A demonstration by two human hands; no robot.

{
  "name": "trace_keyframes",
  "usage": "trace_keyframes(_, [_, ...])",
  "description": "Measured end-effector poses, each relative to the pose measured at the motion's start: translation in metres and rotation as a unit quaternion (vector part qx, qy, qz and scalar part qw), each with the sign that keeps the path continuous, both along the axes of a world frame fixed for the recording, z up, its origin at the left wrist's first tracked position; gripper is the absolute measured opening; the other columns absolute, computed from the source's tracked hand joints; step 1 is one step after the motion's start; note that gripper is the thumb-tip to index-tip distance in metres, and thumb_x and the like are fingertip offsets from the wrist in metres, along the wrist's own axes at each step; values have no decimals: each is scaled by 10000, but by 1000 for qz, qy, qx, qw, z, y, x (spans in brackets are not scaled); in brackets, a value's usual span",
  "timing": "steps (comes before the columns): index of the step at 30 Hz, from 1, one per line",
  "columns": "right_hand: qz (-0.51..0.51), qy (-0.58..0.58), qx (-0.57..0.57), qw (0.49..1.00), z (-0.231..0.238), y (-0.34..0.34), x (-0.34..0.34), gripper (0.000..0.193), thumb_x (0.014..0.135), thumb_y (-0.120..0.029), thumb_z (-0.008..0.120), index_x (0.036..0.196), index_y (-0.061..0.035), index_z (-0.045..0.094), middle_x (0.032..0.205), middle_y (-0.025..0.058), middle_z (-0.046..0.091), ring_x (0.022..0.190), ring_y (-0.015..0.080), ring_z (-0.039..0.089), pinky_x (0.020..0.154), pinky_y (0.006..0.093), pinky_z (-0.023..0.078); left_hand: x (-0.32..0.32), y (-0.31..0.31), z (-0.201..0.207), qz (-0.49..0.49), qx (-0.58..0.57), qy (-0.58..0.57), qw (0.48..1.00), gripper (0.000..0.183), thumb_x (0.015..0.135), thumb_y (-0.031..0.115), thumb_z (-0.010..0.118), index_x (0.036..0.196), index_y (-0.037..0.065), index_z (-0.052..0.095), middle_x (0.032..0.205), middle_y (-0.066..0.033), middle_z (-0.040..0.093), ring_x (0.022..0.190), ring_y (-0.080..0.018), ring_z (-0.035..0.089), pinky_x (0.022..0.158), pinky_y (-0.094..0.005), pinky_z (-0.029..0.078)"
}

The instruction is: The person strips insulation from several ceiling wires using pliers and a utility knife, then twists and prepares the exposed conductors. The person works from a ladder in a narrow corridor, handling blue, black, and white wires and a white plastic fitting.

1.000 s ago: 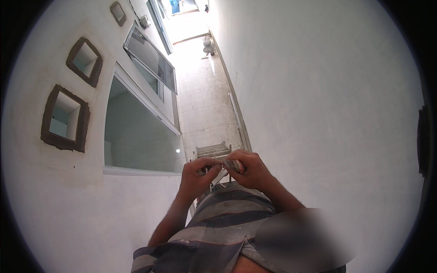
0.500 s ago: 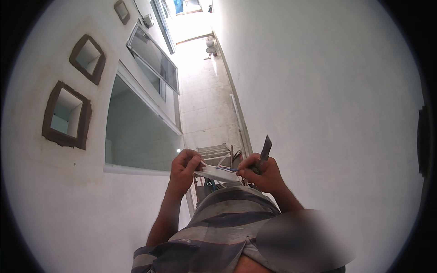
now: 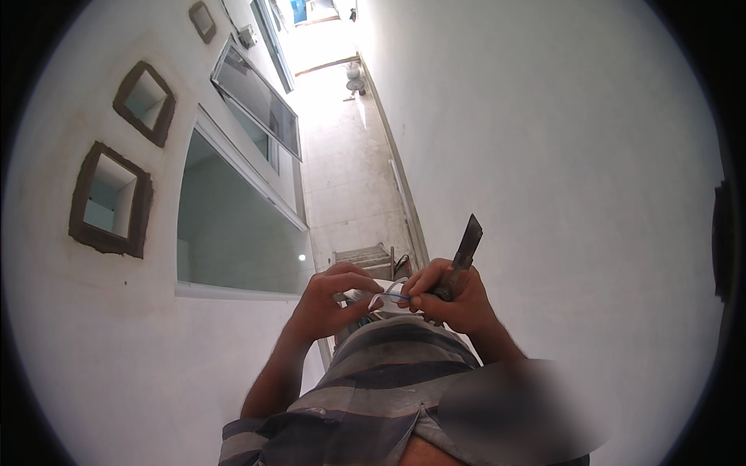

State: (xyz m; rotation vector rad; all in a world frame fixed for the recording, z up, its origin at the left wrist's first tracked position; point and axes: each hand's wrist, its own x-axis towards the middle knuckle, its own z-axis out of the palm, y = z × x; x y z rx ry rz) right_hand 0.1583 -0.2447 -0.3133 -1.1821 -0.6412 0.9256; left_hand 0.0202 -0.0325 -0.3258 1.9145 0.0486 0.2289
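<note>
My right hand (image 3: pixel 464 303) is closed round a utility knife (image 3: pixel 467 242), its dark blade pointing up and away from me. The thumb and forefinger of that same hand pinch a thin blue wire (image 3: pixel 398 295). Facing it, my left hand (image 3: pixel 330 301) has thumb and forefinger curled about a white wire (image 3: pixel 374 301) beside the blue one. A white piece (image 3: pixel 392 307) lies just below the wires, mostly covered by my hands and striped shirt.
Below my hands stands a stepladder (image 3: pixel 361 255) in a narrow passage. A window (image 3: pixel 241 225) and square wall openings (image 3: pixel 111 194) line the left wall; a plain white wall (image 3: pixel 575 194) rises on the right. Farther along, another window sash (image 3: pixel 256 97) juts out.
My left hand has moved right, closer to my right hand and the wires. The knife has risen slightly and shifted right. The long white strip shows less now.
</note>
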Motion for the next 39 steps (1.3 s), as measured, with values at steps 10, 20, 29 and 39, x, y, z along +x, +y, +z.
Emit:
trace_keyframes(10, [13,-25,7,1000,18,0,-12,92,878,66,661,938,-1,641,1005,131,691,974,190,690,900,355,550,3,-10,16,155,-116,-10,981,70,942,55,635,969,8,679,984,-106,730,981,-175,664,937,-377,508])
trace_keyframes(20, [187,2,6,982,45,13,-44,53,916,-12,658,966,-23,646,1022,99,694,990,172,683,913,334,531,13,11,35,25,-59,-235,970,58,846,45,578,790,30,579,770,-95,662,836,-224,592,756,-357,487])
trace_keyframes(29, [101,-37,-76,991,73,-29,-21,399,903,-146,775,1253,-61,604,927,31,653,801,131,619,730,292,507,11,-4,45,-64,-219,-176,958,118,828,112,574,754,23,596,702,-102,655,812,-243,606,730,-367,495])
trace_keyframes(39, [114,-443,-129,880,110,-53,-5,303,897,-101,735,1187,-61,659,788,98,701,661,252,716,597,365,578,32,-32,48,-111,-150,-233,954,66,774,37,533,711,18,538,729,-106,629,792,-246,613,723,-373,506])
